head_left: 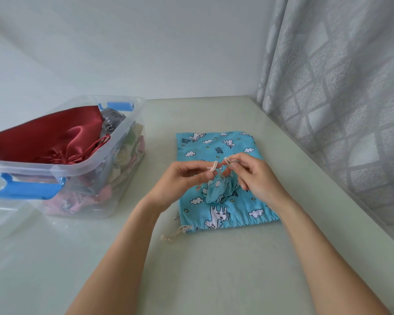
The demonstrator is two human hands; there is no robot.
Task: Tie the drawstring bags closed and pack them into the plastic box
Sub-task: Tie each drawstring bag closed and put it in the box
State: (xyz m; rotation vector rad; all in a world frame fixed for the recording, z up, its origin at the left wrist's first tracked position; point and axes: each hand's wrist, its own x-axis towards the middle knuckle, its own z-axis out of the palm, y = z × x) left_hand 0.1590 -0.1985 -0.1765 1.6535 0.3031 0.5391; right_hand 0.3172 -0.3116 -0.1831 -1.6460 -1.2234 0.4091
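With left hand [187,178] and right hand [248,176] each pinching a cream cord [214,165] at frame centre, cross, pull snug against small blue bag's [218,189] gathered neck

Bare table [214,269] near side open; plastic box [114,142] left, curtain [339,87] right

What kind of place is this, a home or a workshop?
Most likely a room in a home. A patterned grey curtain hangs on the right beside a plain pale table against a bare wall, and a clear plastic box holds cloth bags, the red satin bag on top.
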